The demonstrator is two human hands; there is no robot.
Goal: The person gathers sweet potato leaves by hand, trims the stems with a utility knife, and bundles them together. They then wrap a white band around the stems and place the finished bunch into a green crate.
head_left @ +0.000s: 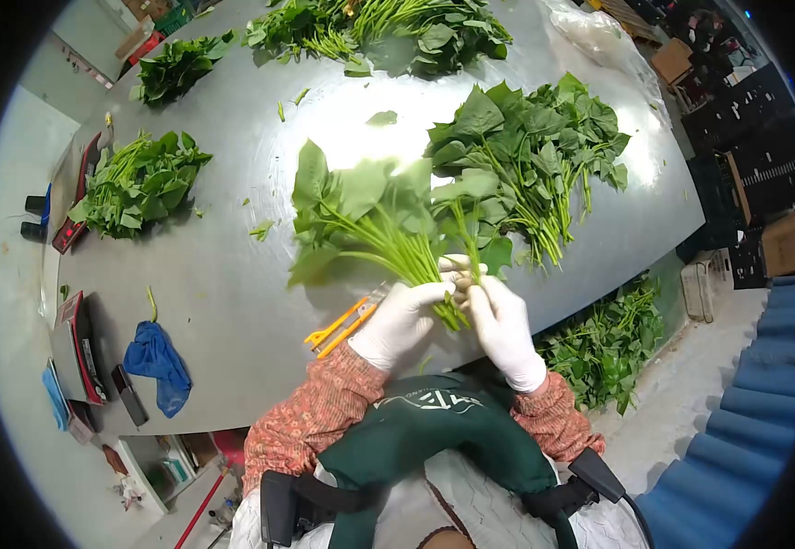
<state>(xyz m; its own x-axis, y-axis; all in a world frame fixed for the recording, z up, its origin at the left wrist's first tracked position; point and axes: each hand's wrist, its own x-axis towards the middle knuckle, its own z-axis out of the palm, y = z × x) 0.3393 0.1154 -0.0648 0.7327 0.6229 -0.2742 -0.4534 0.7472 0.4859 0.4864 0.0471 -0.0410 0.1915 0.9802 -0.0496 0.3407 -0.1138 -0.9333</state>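
My left hand (397, 325), in a white glove, is closed around the stems of a bunch of leafy greens (388, 238) above the metal table. The leaves fan out away from me and the cut ends point towards me. My right hand (505, 331), also gloved, pinches a leafy stem (467, 233) close beside the bunch. Just left of my left wrist lie orange-handled scissors (343, 327), their blades partly hidden by the hand. A larger pile of the same greens (530, 156) rests beyond my right hand.
More greens (388, 32) lie at the table's far side, with smaller bunches (141, 183) to the left. A blue cloth (158, 366) and a dark-framed device (82, 348) sit near the left edge. Below the right edge are more greens (608, 343). Black crates (750, 137) stand at right.
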